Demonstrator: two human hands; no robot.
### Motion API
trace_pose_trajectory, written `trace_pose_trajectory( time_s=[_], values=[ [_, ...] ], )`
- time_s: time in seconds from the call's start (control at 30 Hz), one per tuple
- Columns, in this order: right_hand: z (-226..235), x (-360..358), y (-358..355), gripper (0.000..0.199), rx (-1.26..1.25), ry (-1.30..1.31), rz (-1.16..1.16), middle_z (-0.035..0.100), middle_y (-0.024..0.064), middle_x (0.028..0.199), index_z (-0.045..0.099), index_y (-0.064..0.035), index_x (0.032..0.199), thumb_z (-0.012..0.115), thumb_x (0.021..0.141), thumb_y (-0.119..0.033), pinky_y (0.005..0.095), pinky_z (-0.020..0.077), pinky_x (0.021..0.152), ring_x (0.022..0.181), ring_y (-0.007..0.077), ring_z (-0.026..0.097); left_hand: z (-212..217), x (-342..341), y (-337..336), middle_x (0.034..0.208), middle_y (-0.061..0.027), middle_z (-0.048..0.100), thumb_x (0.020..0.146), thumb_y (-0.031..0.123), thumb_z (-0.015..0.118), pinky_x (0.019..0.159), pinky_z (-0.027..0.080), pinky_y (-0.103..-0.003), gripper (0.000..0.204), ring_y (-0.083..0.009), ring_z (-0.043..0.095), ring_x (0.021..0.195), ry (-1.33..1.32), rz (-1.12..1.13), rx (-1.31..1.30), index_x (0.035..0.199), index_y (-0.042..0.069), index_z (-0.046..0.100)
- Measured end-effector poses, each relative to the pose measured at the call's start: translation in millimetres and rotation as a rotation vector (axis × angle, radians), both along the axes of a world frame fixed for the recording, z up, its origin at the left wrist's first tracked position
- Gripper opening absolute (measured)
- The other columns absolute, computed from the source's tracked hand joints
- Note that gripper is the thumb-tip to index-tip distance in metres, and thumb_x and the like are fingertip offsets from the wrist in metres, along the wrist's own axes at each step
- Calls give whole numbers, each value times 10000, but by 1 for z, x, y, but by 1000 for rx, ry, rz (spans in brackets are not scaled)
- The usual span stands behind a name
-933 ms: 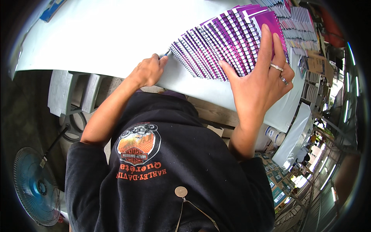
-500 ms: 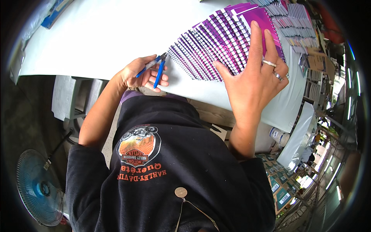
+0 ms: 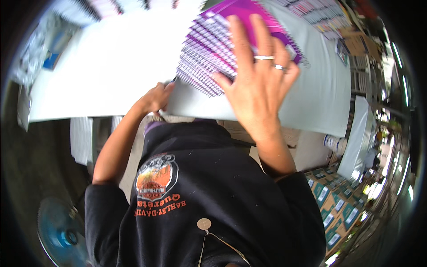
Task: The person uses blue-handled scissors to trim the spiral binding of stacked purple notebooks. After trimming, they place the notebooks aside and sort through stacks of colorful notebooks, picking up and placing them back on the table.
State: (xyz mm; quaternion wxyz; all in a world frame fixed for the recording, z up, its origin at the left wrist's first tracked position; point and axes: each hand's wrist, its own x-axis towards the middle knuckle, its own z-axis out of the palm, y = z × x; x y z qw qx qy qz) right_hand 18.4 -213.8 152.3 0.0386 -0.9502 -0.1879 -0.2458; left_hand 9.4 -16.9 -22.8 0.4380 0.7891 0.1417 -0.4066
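A fanned stack of purple spiral-bound notebooks [image 3: 209, 49] lies on the white-covered table, its coil edges towards my left hand. My right hand [image 3: 262, 75], with rings on two fingers, rests over the stack, its fingers spread and the thumb at the near coils. At the stack's near left, my left hand [image 3: 159, 98] is closed round the cutters [image 3: 174, 80]. Only their dark tip shows now, beside the lowest coils; the blue handles seen earlier are hidden by the hand. Motion blurs the hands and notebooks a little.
More spiral-bound books stand in rows [image 3: 318, 15] at the far right and along the far left edge. Clear plastic wrap [image 3: 33, 58] lies at the left. A fan [image 3: 66, 236] stands lower left, green-and-brown boxes [image 3: 331, 200] lower right, and a white tub [image 3: 334, 144] right of me.
In the picture, the notebooks and my right hand have shifted left. My left hand has turned over and closed round the cutters, hiding their handles. The view has shifted too.
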Motion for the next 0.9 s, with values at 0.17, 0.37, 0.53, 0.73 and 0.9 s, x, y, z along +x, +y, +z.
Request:
trace_pose_trajectory(
  time_s=[0.17, 0.37, 0.53, 0.73, 0.9],
  values=[
    [48, 2, -40, 935, 318, 171, 308, 487, 67, 1292, 445, -144, 1325, 836, 500, -348, 403, 262, 991, 1177, 244, 402, 15, -6, 17, 832, -236, 618, 900, 445, 469, 734, 442, -414, 549, -352, 602, 812, -265, -217, 197, 1107, -63, 497],
    [-17, 76, -172, 601, 934, -138, -44, 571, 144, 1185, 492, -29, 1250, 734, 752, -263, 352, 416, 878, 1060, 239, 529, -19, -16, 41, 914, -236, 602, 882, 528, 464, 787, 440, -370, 646, -305, 587, 882, -322, -7, 242, 1176, -48, 456],
    [-168, 129, -172, 590, 1429, 854, 41, 605, 65, 1071, 528, -25, 1209, 573, 848, -489, 271, 424, 848, 954, 134, 548, -16, -28, 4, 1009, -154, 576, 893, 527, 449, 774, 456, -366, 622, -282, 587, 958, -311, 383, -50, 1219, -2, 429],
    [-226, 168, -103, 774, 1675, 1859, 327, 613, 76, 1006, 530, -33, 1198, 341, 842, -693, 294, 450, 806, 930, 149, 566, -9, -20, -69, 1218, -118, 460, 903, 523, 433, 869, 408, -445, 609, -235, 487, 1082, -223, 1142, -425, 1291, 61, 348],
    [-224, 134, -68, 621, 1805, 1976, 393, 574, 103, 1066, 457, -41, 1245, 378, 899, -550, 312, 450, 859, 982, 160, 550, -36, 10, -92, 1132, -115, 542, 880, 475, 482, 861, 458, -503, 522, -269, 521, 992, -319, 1084, -416, 1242, 100, 469]
  ],
)
